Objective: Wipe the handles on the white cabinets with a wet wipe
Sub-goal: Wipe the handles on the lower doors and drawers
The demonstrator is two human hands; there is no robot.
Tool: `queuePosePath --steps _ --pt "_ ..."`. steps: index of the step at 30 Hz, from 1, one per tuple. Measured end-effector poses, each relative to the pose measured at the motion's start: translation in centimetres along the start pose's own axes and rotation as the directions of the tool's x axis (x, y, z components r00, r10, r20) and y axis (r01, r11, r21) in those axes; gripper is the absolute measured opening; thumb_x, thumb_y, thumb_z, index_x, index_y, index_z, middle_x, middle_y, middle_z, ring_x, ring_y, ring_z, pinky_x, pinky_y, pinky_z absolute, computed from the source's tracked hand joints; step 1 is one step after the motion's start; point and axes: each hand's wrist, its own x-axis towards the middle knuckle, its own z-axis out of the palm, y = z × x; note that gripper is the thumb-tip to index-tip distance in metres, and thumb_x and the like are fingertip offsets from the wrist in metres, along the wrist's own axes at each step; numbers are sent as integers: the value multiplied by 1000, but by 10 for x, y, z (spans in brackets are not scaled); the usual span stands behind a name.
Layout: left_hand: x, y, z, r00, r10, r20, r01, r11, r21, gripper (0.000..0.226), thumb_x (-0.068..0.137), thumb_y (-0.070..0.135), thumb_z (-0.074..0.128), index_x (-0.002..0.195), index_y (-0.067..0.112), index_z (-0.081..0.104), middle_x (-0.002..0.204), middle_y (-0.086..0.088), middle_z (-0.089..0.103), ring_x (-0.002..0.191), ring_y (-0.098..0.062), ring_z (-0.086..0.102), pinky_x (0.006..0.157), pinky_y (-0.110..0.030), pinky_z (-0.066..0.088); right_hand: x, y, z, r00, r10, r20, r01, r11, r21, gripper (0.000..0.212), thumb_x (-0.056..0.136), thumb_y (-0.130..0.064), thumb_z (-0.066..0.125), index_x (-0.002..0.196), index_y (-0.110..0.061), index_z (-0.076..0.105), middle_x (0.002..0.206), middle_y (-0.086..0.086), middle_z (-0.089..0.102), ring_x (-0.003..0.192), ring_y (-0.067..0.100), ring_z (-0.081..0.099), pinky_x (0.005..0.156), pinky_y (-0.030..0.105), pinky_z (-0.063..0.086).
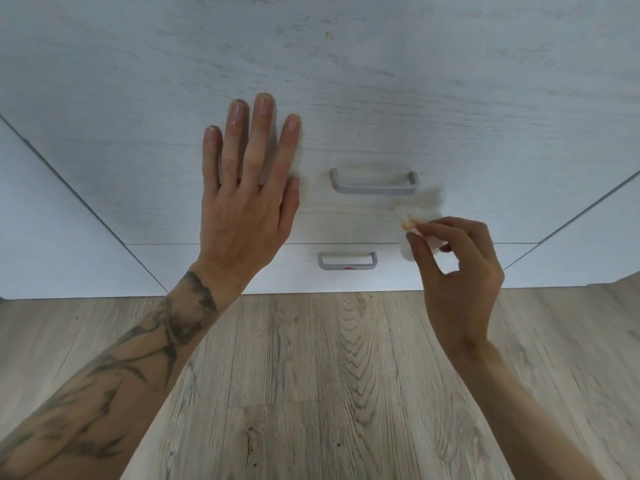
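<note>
A white cabinet front [346, 98] fills the upper view. On it sits a grey bar handle [374, 183]. Below, a lower drawer carries a second grey handle [347, 261] with a small red smear on its bottom edge. My left hand [246, 202] lies flat on the cabinet front, fingers straight, just left of the upper handle. My right hand [457, 268] pinches a crumpled white wet wipe [412, 226] with an orange-red stain, held just below and right of the upper handle, apart from it.
Neighbouring white cabinet fronts [41, 220] flank the middle one on both sides. Light wood-grain flooring [329, 375] spreads below the cabinets.
</note>
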Motion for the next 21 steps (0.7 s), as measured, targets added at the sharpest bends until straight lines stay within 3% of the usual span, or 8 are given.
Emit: queuePosePath --steps 2,5,10,13,16,18,21 --pt "-16 1 -1 998 -6 56 9 999 -46 65 111 28 49 165 9 17 167 -18 9 157 -44 16 130 -56 12 -13 6 1 996 72 48 -72 997 2 7 96 -16 78 103 -14 76 105 0 69 87 2 62 70 10 47" --pt "-47 5 1 988 -19 156 34 995 -96 66 111 27 48 166 8 16 169 -19 6 160 -36 2 130 -56 10 -32 13 13 984 135 119 -141 989 41 8 98 -23 74 101 -17 71 100 -3 68 84 8 63 69 16 50" --pt "-83 11 12 963 -23 268 55 992 -114 66 112 29 45 167 9 13 172 -18 4 160 -39 3 130 -59 10 -47 19 48 941 265 209 -290 952 99 14 101 -19 73 103 -29 63 105 -6 67 90 5 68 70 14 53" --pt "-89 14 17 953 -29 300 60 994 -95 67 113 33 44 167 10 11 171 -19 4 159 -44 9 128 -63 13 -50 29 62 935 206 289 -232 971 58 11 98 -17 76 108 -19 72 112 -5 65 90 2 67 76 9 52" --pt "-91 15 20 947 -42 318 70 994 -78 68 114 36 42 167 11 8 170 -19 3 158 -45 10 127 -65 13 -54 43 65 939 65 337 -45 997 -67 18 92 -15 83 108 -17 76 115 -4 69 102 10 59 88 5 42" --pt "-92 15 22 946 -41 322 68 995 -72 69 114 37 42 166 11 6 170 -19 2 158 -45 9 127 -65 13 -54 53 66 944 -29 330 73 990 -122 16 90 -16 84 105 -17 78 113 -5 72 110 18 55 95 14 40" --pt "-93 15 23 947 -43 318 65 996 -61 70 113 38 43 166 11 4 169 -19 2 157 -45 9 127 -65 13 -49 66 68 951 -119 286 169 973 -157 13 90 -21 84 102 -19 80 108 -7 75 108 20 53 91 33 40"
